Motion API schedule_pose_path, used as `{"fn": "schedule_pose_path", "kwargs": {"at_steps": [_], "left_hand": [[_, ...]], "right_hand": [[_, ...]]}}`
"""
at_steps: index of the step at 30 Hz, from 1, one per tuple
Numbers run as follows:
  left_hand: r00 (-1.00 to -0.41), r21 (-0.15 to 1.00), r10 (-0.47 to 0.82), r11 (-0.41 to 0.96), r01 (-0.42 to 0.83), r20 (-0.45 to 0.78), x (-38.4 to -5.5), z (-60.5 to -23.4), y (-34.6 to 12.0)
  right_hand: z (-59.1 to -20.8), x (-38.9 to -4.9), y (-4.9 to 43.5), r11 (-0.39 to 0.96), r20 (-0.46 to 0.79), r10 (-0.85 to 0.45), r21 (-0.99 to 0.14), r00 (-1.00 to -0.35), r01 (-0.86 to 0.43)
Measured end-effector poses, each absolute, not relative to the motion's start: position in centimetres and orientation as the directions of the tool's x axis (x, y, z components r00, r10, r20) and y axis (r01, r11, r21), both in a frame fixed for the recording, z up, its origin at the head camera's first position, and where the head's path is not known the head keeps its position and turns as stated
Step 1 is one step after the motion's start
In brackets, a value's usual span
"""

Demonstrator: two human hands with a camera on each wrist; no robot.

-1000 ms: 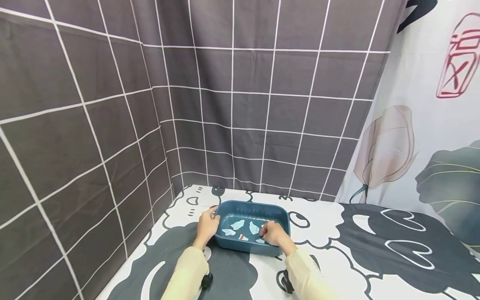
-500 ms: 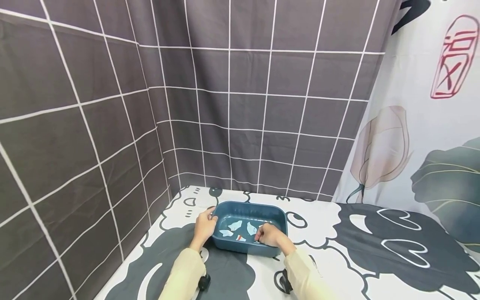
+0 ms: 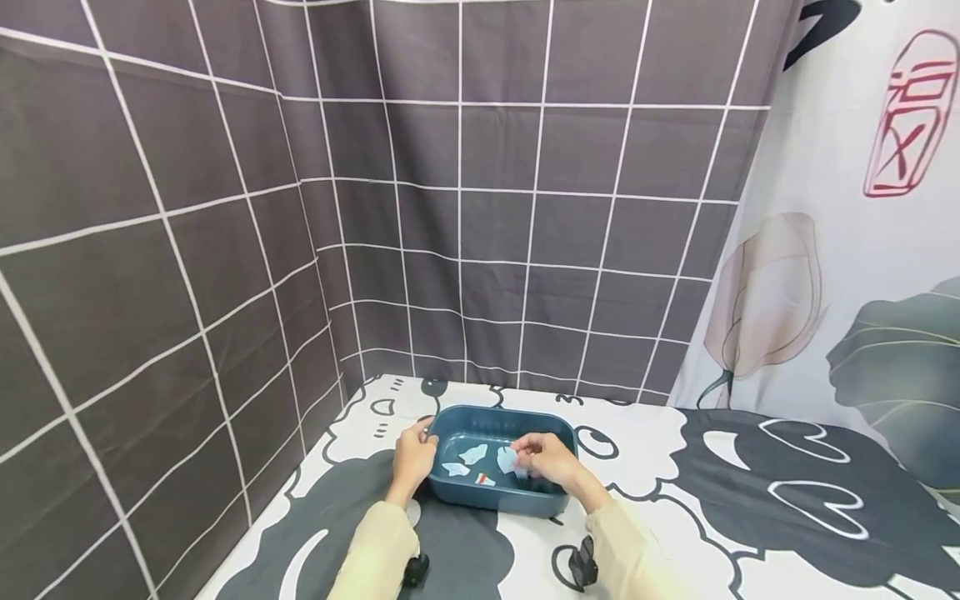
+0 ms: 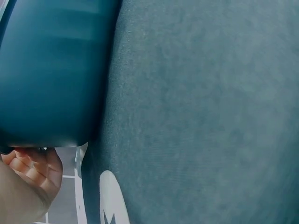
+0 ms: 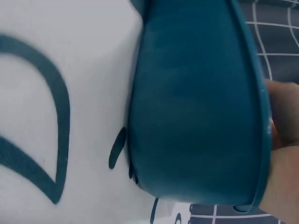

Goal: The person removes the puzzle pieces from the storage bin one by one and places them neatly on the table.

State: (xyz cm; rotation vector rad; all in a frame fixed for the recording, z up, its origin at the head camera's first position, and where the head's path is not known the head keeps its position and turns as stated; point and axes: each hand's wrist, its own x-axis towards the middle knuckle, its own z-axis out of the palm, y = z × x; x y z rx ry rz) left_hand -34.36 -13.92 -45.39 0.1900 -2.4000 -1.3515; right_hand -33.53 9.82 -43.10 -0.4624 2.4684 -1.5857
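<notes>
A dark blue rectangular plastic tub (image 3: 480, 497) stands on the patterned cloth in the head view. My left hand (image 3: 414, 457) grips its left end, thumb at the rim; in the left wrist view, curled fingers (image 4: 39, 170) show under that end. Inside lie flat, irregular pale blue scraps (image 3: 473, 454), plus a small white-and-red scrap (image 3: 484, 479). Over the tub's right half, my right hand (image 3: 551, 460) pinches a pale blue scrap (image 3: 520, 472), partly hidden by the fingers. In the right wrist view, the tub's wall (image 5: 196, 107) hides most of that hand.
A white cloth with dark cartoon shapes (image 3: 750, 492) covers the surface. A grey grid-patterned curtain (image 3: 495, 217) hangs behind and at the left. At the right hangs a white floral curtain (image 3: 772, 283). Dark wrist devices (image 3: 582, 562) sit at both sleeves.
My right hand reached down to the tub's floor, moved slightly left, then rose with a pale blue scrap between its fingers. The left hand keeps its hold on the tub's end.
</notes>
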Motion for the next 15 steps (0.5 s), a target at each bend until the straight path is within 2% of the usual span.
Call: {"fn": "schedule_pose_path", "kwargs": {"at_steps": [9,15], "left_hand": [[-0.924,0.826,-0.283,0.561,0.056,0.255,-34.5,-45.3,-14.2],[-0.928,0.806,-0.267,0.589,0.056,0.259,-34.3,-45.0,-13.9]], "right_hand": [[-42.0,-32.8,10.0,0.183,0.02,-0.08,-0.982,-0.997,-0.034],[-41.3,-32.5,12.7,0.154,0.024,-0.007,-0.988,-1.0,-0.024]]}}
